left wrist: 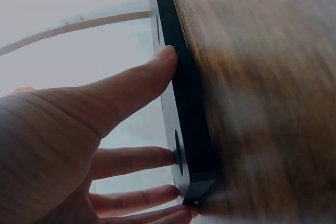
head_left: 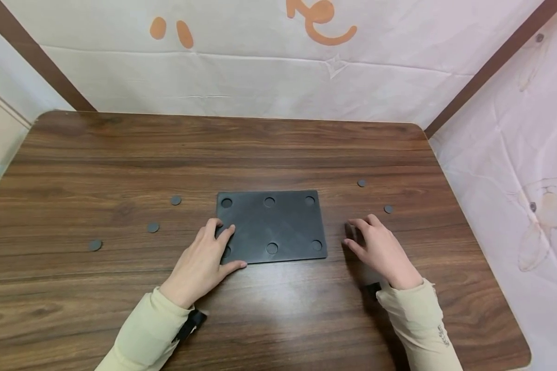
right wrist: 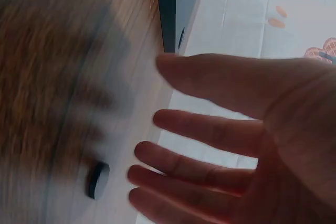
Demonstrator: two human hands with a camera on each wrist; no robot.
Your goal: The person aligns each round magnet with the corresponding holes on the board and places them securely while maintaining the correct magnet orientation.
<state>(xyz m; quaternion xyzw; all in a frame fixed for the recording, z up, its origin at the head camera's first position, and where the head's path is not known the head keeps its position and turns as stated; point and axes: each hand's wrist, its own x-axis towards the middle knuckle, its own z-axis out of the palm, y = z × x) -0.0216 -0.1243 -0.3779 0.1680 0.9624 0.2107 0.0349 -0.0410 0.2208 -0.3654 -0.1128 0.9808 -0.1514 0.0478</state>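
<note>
A black rectangular board (head_left: 278, 221) with several round recesses lies flat on the table. My left hand (head_left: 198, 262) is at its near left corner, thumb along the front edge and fingers spread over the left side. In the left wrist view those fingers are fairly straight against the board (left wrist: 191, 124). Right of the board, my right hand (head_left: 381, 250) hovers low over the table, fingers loosely bent and apart, holding nothing. A small dark disc (head_left: 388, 208) lies just beyond it; in the right wrist view a disc (right wrist: 98, 180) shows near the fingertips.
Another disc (head_left: 362, 183) lies farther back on the right. On the left are three more: a nearest disc (head_left: 95, 245), a middle disc (head_left: 153, 227) and a farther disc (head_left: 176, 200). The wooden table (head_left: 260, 149) meets a pale printed sheet (head_left: 260, 82) behind.
</note>
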